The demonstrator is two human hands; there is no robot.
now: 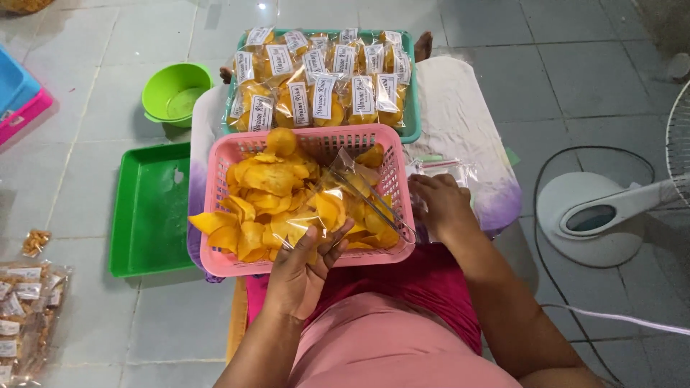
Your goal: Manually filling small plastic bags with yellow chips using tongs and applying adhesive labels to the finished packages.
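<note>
Far to the left of the hands, sealed snack packets (pixel 25 309) are piled on the tiled floor (pixel 108 108), and a flat green tray (pixel 147 215) and a green bowl (pixel 175 92) are set beyond them. The left hand (pixel 302 269) is closed around a clear plastic bag (pixel 327 201), pinched at its lower end and held over the pink basket (pixel 223 262), which is heaped with loose yellow chips (pixel 269 179). The bag is seen to be only partly filled. Just beyond the hands, a teal basket (pixel 412 108) is packed with finished labelled packets (pixel 323 97). The right hand (pixel 442 205) is rested, fingers loosely curled, on a pile of empty bags (pixel 449 169) beside the pink basket. Many packets are judged done; plenty of loose chips are left. Far right, a fan base (pixel 593 219) is visible.
</note>
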